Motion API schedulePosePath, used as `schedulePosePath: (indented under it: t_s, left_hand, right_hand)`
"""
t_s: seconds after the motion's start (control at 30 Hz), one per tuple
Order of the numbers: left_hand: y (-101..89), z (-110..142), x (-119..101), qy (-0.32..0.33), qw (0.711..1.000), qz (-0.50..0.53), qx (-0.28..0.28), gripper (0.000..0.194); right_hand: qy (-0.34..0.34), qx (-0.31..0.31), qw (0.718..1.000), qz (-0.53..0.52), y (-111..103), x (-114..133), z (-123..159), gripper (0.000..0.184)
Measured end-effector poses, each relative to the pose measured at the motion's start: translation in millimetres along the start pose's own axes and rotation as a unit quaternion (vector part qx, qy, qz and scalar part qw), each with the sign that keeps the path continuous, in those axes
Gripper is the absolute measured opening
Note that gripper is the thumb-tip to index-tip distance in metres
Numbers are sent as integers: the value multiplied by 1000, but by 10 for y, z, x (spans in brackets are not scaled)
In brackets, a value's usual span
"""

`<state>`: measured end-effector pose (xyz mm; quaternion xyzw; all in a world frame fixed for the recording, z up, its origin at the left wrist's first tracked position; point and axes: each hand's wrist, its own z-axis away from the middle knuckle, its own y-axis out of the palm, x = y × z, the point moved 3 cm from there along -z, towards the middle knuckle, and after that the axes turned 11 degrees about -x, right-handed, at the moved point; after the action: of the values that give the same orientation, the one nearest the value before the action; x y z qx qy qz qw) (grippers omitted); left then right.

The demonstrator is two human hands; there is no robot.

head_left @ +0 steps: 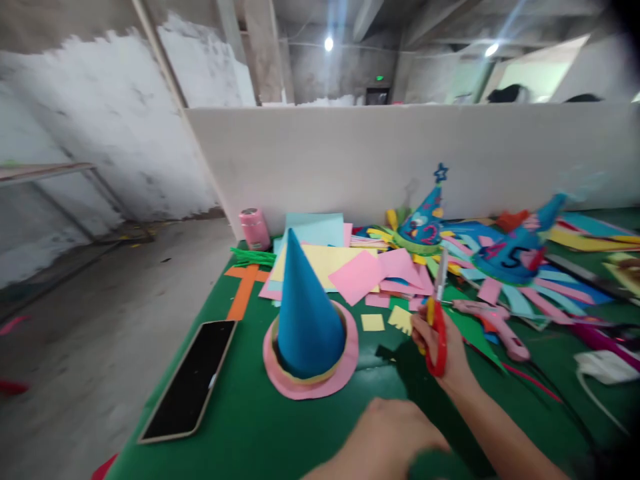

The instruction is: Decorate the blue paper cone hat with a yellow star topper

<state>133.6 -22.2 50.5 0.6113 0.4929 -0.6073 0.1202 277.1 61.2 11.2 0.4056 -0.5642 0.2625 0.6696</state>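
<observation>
My right hand (450, 347) grips a pair of scissors (439, 327) with red and yellow handles, the blades pointing up and away from me. Blurred at the bottom edge, my left hand (393, 433) hovers over the table, its fingers mostly hidden. Left of both hands stands a blue paper cone hat (307, 313), upright, with a yellow edge and a pink brim (345, 373) around its base. Just beyond the scissors lie a small yellow paper square (373, 323) and a yellow piece with a notched edge (400, 319).
A phone (190, 383) lies near the green table's (250, 433) left edge. A pink can (255, 229), green sticks (253, 257) and coloured paper (320, 260) sit behind. Two decorated hats (423, 223), a pink glue gun (495, 320) and a white adapter (607, 367) occupy the right.
</observation>
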Motion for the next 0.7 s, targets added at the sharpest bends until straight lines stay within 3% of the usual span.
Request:
schedulePosePath:
  t_s: [0.07,0.1,0.17,0.27,0.33,0.43,0.5,0.53,0.6,0.7]
  left_hand:
    - [-91,-123,113,-37,998,6,-58,22]
    - [-156,-184,194,-111,982,35,-149,19]
    - [-194,-298,306,-200,948,111,-223,23]
    - [-180,-439,401,-260,906,208,-260,32]
    - [-173,-473,434,-266,900,216,-270,31]
    - [-199,-419,434,-170,946,72,-266,21]
    - [-181,-342,413,-8,975,-114,-192,21]
    - [-161,-293,424,72,964,-210,-148,25]
    - [-139,-207,516,168,907,-377,-87,32]
    - [-164,-164,701,191,841,-504,-47,34]
  right_hand:
    - [-10,5,1000,-2,30,66,-55,29]
    - [-14,9,1000,-4,50,93,-70,29]
    - [-18,26,999,-9,101,132,-73,29]
    - [-16,60,998,-19,180,144,-40,28]
    - [-13,76,997,-24,219,121,-26,27]
    - [-9,80,996,-33,238,52,-42,28]
    - [-8,73,996,-40,227,-1,-62,28]
    - [-8,69,997,-44,216,-25,-69,28]
    - [-4,66,997,-47,193,-61,-74,27]
    - [3,71,996,-49,167,-86,-60,25]
